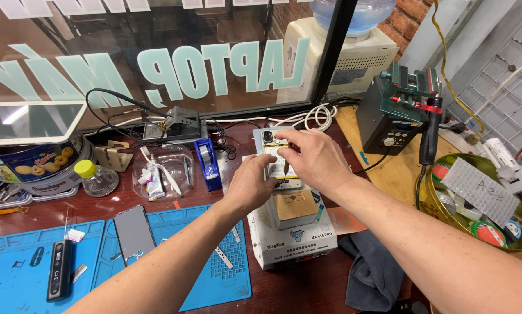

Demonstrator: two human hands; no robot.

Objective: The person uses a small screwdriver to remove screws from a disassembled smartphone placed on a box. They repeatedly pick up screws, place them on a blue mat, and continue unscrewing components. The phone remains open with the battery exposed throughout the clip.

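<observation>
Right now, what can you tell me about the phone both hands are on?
The opened phone lies flat, back up, on a white box-shaped machine. Its camera cluster sits at the far end, and a yellowish panel shows inside. The left hand presses its near left side; the right hand covers its right edge.

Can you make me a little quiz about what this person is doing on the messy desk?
1. What are both hands touching?
2. True or false: the phone with its back off lies on a white machine.
3. Which thing lies on the blue mat: a dark screen panel, a grey cloth or a tape dispenser?

Key
1. The opened phone; the left hand steadies it and the right hand works on top.
2. True.
3. The dark screen panel.
</observation>
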